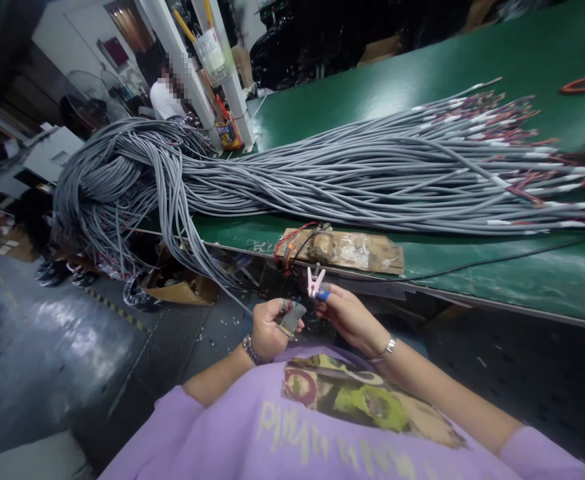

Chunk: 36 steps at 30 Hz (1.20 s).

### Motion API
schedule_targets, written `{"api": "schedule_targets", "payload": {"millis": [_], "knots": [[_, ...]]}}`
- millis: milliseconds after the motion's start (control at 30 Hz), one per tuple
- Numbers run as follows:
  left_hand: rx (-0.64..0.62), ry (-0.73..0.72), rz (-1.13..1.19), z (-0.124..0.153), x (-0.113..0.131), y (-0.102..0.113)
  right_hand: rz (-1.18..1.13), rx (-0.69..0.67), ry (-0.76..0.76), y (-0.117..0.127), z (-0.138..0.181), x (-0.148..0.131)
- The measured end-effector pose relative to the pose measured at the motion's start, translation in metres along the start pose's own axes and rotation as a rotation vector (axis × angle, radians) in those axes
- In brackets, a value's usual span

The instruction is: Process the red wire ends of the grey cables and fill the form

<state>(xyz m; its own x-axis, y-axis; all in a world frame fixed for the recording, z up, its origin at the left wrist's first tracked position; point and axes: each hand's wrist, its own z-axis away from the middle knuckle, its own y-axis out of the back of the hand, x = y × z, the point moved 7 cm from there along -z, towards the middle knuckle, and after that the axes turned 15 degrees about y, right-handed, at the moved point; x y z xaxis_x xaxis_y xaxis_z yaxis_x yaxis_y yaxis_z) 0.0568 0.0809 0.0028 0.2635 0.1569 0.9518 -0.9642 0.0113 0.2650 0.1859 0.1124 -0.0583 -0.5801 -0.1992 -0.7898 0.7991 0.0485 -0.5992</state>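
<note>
My left hand (pixel 271 328) is closed around the end of a grey cable (pixel 242 305), which runs up to the hanging bundle. A small flat grey piece (pixel 292 319) shows at its fingers, with thin coloured wires beside it; I cannot tell exactly what it is. My right hand (pixel 346 312) is pinched, its fingertips at a pale pink clothes peg (pixel 315 283). Something blue (pixel 323 294), perhaps a finger wrap, shows at the fingertip. Both hands are just in front of the table edge, slightly apart.
A thick bundle of grey cables (pixel 292 173) lies along the green table (pixel 502 267), stripped ends at right. A wooden board (pixel 367 252) with red and black wires sits at the edge. Below stands a cardboard box (pixel 187 291). A person (pixel 166 99) is further back.
</note>
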Motion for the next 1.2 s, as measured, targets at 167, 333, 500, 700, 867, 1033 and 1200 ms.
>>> {"api": "schedule_targets", "payload": {"millis": [167,333,500,700,867,1033,1200], "knots": [[0.061,-0.294,-0.206,0.004,0.019,-0.003,-0.062,-0.075,0.061,-0.013,-0.01,-0.013],[0.091,-0.396,-0.309,0.003,0.028,-0.01,-0.026,-0.067,0.103,-0.016,-0.015,-0.019],[0.153,-0.418,-0.408,0.001,0.02,-0.012,-0.139,-0.002,0.061,-0.013,-0.019,-0.007],[0.153,-0.504,-0.47,0.002,0.018,-0.018,-0.145,0.014,0.069,-0.015,-0.019,-0.008],[0.123,-0.455,-0.462,0.0,0.017,-0.017,-0.139,0.03,0.063,-0.013,-0.017,-0.006],[-0.031,-0.067,-0.091,-0.006,-0.001,-0.013,-0.188,0.0,0.011,-0.009,-0.013,0.001],[-0.126,0.327,0.391,-0.007,-0.027,-0.015,-0.198,-0.002,-0.057,0.001,-0.009,0.008]]}}
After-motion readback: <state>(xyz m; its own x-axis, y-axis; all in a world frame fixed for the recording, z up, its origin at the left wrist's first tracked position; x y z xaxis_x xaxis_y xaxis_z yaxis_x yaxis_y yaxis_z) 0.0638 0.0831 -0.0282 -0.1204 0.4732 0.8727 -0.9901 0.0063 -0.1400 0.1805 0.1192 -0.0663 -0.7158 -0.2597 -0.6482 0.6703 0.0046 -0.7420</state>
